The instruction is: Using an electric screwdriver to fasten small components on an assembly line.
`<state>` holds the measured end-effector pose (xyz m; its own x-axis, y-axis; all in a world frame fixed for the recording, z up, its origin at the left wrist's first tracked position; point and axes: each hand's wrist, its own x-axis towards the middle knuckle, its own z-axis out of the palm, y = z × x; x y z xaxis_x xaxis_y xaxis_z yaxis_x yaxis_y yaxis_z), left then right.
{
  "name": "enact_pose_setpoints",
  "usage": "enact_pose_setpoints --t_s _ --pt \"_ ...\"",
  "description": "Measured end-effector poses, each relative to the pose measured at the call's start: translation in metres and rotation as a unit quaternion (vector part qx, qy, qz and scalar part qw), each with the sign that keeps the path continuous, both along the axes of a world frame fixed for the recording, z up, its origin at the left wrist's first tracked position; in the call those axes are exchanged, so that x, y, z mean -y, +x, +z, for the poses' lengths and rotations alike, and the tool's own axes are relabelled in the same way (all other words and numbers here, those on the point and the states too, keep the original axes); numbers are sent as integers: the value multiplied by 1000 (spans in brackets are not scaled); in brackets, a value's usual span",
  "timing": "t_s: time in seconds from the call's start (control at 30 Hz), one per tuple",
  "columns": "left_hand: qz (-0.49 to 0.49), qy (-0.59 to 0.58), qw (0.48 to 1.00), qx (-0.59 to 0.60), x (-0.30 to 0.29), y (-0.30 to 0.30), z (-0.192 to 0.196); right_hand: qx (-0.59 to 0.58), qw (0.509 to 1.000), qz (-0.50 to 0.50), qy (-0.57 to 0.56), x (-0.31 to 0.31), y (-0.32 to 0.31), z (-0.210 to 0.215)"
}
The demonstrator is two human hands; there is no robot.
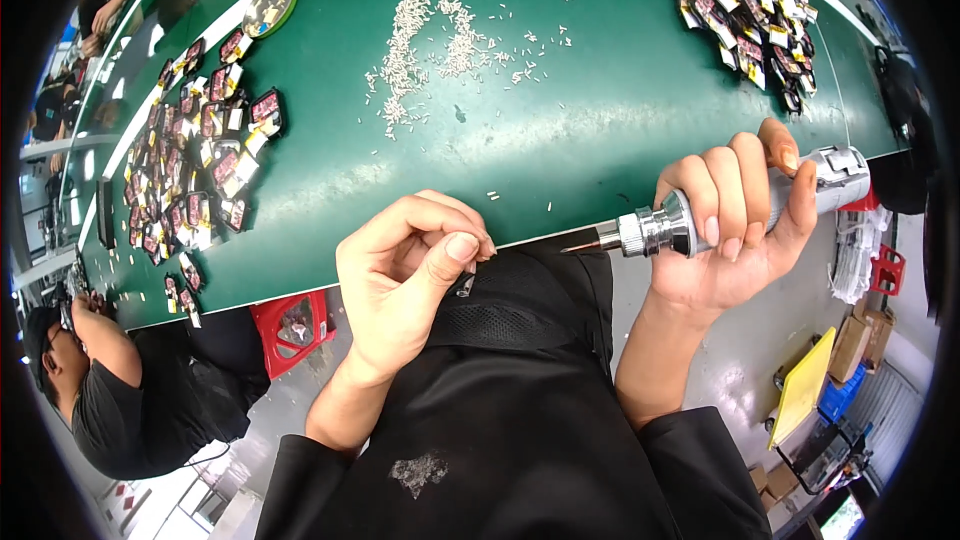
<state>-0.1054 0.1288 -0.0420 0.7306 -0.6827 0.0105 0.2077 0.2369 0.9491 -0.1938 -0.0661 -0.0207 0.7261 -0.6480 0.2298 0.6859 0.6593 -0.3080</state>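
Note:
My right hand (728,215) is wrapped around a silver-grey electric screwdriver (838,178). Its thin bit points left toward my other hand, with a gap between them. Thumb and fingers of my left hand (400,275) are pinched together just over the near table edge. A small shiny piece (466,285) shows below those fingers, too little of it visible to name. Beyond my hands, a loose scatter of small white pin-like pieces (405,40) lies on the green table (330,210). A few of these lie close to the near edge.
Heaps of small black-framed modules with white and yellow tags lie at left (190,165) and far right (745,15). A round green-rimmed dish (270,8) stands at far left. A co-worker (130,410) sits at left beside a red stool (292,330). Cartons (850,345) are at right.

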Motion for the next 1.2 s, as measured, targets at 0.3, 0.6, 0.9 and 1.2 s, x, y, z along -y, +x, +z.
enact_pose_setpoints --t_s 0.3,0.6,0.9,1.2 --pt "-66 -84 988 -115 9 -21 -3 7 1000 -7 -7 -27 9 19" --pt "-72 -67 989 -113 11 -22 3 -5 1000 -6 -23 -28 7 16" --pt "-24 15 1000 12 16 -27 5 -18 999 -30 -27 -25 5 15" --pt "24 45 995 90 22 -31 3 -14 998 -34 -56 -22 4 12"
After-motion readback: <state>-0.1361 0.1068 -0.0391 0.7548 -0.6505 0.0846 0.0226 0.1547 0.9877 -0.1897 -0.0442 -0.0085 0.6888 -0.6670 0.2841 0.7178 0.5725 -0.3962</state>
